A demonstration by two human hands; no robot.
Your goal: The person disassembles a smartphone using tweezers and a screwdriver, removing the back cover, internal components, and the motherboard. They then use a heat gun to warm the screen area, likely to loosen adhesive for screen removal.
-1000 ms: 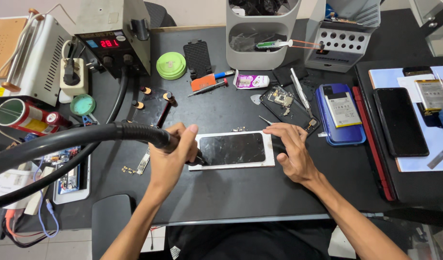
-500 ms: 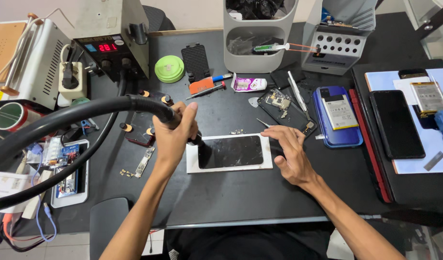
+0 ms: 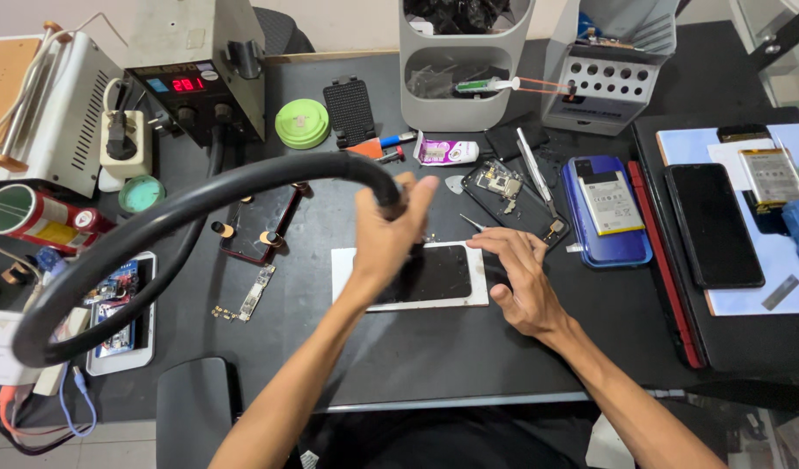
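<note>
Two hands at the phone [image 3: 417, 276], mid-table [image 3: 469, 365]: left hand [image 3: 391, 239] fingers clamped on hot-air hose [image 3: 243, 187] above it; right hand [image 3: 525, 282] fingers spread, pinning its right edge. Screen not yet lifted; heating under way.

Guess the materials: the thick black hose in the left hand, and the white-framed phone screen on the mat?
Hose: probably rubber or soft plastic, matte black; it bends in a smooth loop from the left hand. Phone screen: apparently glass, glossy dark face with a white border, lying flat under the right hand.

Black workbench [image 3: 347, 365], white-framed phone [image 3: 417, 276]
</note>
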